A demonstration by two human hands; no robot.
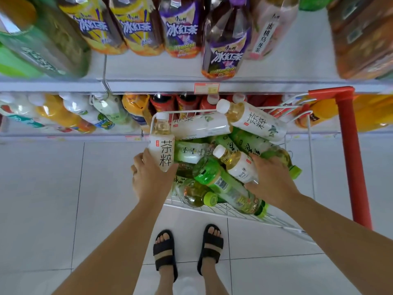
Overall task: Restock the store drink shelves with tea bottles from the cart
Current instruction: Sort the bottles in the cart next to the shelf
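The arms [119, 241] are bare down to the left hand [148, 179] and the right hand [274, 184]. The feet [168, 279] wear black open-toe sandals [165, 254], each with a tan band across the middle.

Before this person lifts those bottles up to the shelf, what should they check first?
1. Left hand grips upright white-label bottle: ok.
2. Right hand grips second bottle: ok.
3. Second bottle clear of cart pile: not ok, rests on green bottle.
4. Both caps on: ok.
5. Bare gap on upper shelf: ok.
6. Price tag matches this tea: cannot tell, blurred.
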